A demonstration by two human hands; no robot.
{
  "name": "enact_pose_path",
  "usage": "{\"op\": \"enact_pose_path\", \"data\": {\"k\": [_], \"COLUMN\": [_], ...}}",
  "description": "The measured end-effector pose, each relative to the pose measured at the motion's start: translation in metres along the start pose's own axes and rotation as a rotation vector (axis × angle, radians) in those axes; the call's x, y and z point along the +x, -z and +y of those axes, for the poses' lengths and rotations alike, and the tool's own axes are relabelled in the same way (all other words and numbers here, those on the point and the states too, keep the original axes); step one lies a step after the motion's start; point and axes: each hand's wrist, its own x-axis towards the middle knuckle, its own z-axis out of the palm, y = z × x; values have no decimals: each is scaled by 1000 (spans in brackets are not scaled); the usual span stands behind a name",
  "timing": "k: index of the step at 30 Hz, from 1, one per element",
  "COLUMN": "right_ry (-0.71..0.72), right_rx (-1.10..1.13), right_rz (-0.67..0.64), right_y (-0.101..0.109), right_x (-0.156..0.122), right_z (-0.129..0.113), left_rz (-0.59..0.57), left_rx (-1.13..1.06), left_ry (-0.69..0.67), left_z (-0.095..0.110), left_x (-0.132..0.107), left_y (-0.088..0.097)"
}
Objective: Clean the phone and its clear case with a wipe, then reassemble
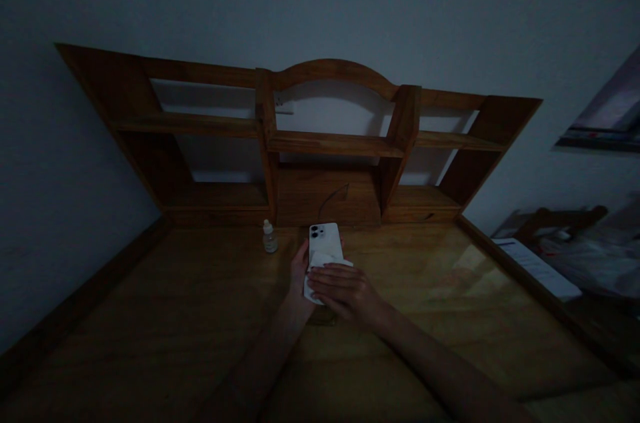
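Observation:
A white smartphone (327,241) is held with its back and camera lenses facing me, tilted above the wooden desk. My left hand (299,274) is closed around it from behind and the left side. My right hand (345,288) presses a small white tissue or cloth (323,259) flat against the phone's back, its fingers together over the cloth. Beneath my hands, a dark flat item (323,317) lies on the desk, mostly hidden. A small clear bottle (270,240) with a white dropper-like cap stands upright to the left of the phone.
A wooden shelf unit (335,143) rises along the desk's back edge against the wall. Raised wooden borders run along both desk sides. Beyond the right border are white papers (537,268), a chair (565,219) and a plastic bag (595,266). The room is dim.

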Motion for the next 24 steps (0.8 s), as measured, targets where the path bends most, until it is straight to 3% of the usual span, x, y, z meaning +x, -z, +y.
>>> {"op": "enact_pose_path", "data": {"k": [8,17,24], "right_ry": [67,-62,-112], "right_rx": [-57,-24,-59], "right_rz": [17,22,45], "right_y": [2,24,28], "right_x": [-4,-10,-12], "right_z": [10,19,23], "left_rz": [51,55,3], "left_rx": [-49,6,12], "left_ry": [-32,-134,-118], "left_z": [3,12,9], "left_x": [-4,-1,-5], "left_y": [-4,6,-2]}}
